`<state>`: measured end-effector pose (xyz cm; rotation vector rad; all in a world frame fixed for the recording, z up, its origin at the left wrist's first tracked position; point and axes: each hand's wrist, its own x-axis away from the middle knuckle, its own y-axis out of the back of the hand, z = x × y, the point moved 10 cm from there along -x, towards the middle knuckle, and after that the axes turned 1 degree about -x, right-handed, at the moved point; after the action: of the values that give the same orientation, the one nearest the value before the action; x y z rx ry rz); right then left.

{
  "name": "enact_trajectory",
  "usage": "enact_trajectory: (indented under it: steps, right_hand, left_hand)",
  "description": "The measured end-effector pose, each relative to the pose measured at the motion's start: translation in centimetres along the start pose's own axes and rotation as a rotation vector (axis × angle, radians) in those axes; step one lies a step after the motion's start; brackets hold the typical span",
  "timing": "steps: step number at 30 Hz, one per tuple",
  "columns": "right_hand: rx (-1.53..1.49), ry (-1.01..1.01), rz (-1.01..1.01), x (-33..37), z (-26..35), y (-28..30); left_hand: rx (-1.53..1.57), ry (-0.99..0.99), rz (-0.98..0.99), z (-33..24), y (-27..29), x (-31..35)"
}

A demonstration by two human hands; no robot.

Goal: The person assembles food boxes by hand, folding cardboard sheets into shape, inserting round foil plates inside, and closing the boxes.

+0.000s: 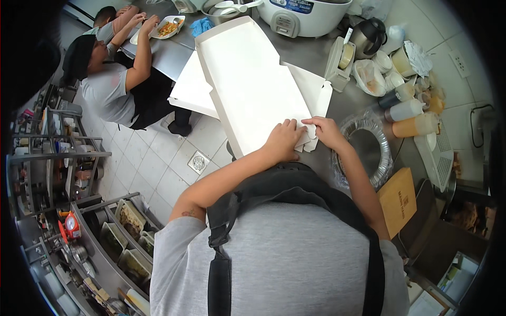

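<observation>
An unfolded white cardboard box [250, 79] lies lengthwise before me on the metal counter, its side walls partly raised. At its near right corner my left hand [284, 139] grips the end flaps, fingers bent over the card. Right beside it, my right hand [324, 131] is closed on the edge of the same corner, with the index finger pointing toward the left hand. Small folded tabs show between the two hands. More white cardboard [195, 89] sticks out from under the box on both sides.
Round foil trays [387, 158] sit right of my right hand, near a brown paper bag [398, 203]. Sauce bottles [416, 125], a steel jug [368, 38] and a large white cooker [303, 18] stand along the counter. At the left, a co-worker [108, 87] handles food over a white tray [169, 27].
</observation>
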<state>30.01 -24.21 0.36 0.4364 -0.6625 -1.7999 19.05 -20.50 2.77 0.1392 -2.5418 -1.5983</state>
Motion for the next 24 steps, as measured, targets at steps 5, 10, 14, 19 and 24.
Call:
enact_trajectory:
  steps: [5, 10, 14, 19, 24]
  right_hand:
    - [0.016, -0.053, 0.108, 0.8, 1.0, -0.1]
    - [0.026, -0.021, 0.033, 1.3, 0.1, 1.0]
    - [-0.045, -0.166, -0.021, 1.4, -1.3, 1.0]
    - [0.035, -0.035, -0.171, 1.4, -1.2, 1.2]
    - [-0.057, -0.052, -0.170, 1.7, -1.9, 1.5]
  left_hand:
    - [0.036, -0.004, 0.090, 1.9, -0.6, -1.3]
    - [0.190, -0.047, 0.221, 3.7, -1.3, -1.5]
    - [0.378, 0.019, 0.164, 5.2, -1.0, -1.5]
    - [0.531, 0.131, 0.149, 6.4, -1.3, -1.1]
    - [0.852, 0.330, 0.122, 8.6, -2.8, -0.7]
